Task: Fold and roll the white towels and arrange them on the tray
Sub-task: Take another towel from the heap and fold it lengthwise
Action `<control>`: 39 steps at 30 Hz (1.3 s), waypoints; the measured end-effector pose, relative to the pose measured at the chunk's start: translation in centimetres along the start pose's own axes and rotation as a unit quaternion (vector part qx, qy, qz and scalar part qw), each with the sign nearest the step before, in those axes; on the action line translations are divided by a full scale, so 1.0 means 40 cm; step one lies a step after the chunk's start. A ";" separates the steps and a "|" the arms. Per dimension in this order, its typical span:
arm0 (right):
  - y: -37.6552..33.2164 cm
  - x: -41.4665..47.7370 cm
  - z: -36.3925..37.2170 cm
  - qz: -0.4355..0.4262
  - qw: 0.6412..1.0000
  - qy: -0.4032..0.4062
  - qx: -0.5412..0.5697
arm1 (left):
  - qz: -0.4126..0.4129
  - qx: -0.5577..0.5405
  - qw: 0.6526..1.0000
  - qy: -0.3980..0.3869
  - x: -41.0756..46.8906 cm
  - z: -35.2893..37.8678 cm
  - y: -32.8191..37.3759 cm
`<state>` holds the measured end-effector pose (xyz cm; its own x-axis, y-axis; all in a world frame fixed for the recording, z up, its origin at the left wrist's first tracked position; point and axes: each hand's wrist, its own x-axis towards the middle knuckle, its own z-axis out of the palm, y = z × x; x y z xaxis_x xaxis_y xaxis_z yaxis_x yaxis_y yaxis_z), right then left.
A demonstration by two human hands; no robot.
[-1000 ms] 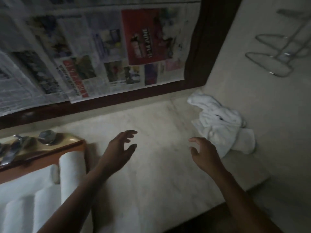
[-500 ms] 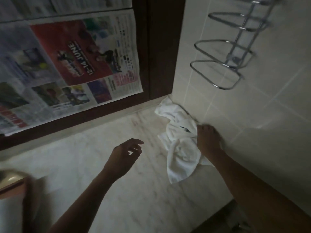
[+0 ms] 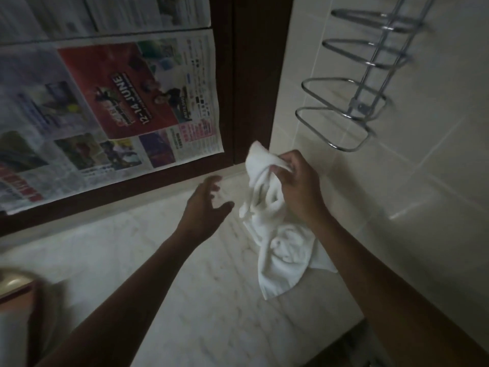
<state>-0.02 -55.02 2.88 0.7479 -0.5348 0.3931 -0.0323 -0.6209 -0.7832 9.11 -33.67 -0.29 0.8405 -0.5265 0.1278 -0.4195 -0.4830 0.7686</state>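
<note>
A crumpled white towel [image 3: 280, 250] hangs from my right hand [image 3: 299, 186], which grips its upper edge above the marble counter [image 3: 148, 266]. The towel's lower part droops down to the counter near the tiled wall. My left hand [image 3: 206, 207] hovers just left of the towel, fingers spread and empty, not touching it. At the far left edge, a corner of the orange-brown tray [image 3: 16, 292] shows, with a bit of a white rolled towel [image 3: 10, 337] below it.
A dark wooden frame [image 3: 251, 83] with newspaper [image 3: 127, 102] taped behind it stands at the back. A chrome wire rack [image 3: 352, 102] juts from the tiled wall [image 3: 423, 181] on the right. The counter's front edge [image 3: 330, 337] runs at lower right.
My right hand closed on the towel and lifted it off the counter. My left hand moved right toward it. The view swung right, leaving the tray almost out of frame.
</note>
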 end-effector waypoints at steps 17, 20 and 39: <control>-0.163 -0.166 0.131 -0.005 0.937 -0.344 -0.061 | 0.062 -0.208 0.963 0.161 -0.209 -0.278 0.110; -0.207 -0.270 0.163 0.028 0.925 -0.379 -0.021 | 0.053 -0.250 0.955 0.149 -0.301 -0.330 0.113; -0.364 -0.819 0.065 0.027 0.920 -0.389 0.023 | -0.072 -0.185 0.976 -0.095 -0.960 -0.533 -0.128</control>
<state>-22.34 -26.97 0.16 0.9951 0.0197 -0.0972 -0.0685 -0.5717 -0.8176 -13.69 3.94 4.22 0.7884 -0.6086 -0.0894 -0.1204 -0.2952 0.9478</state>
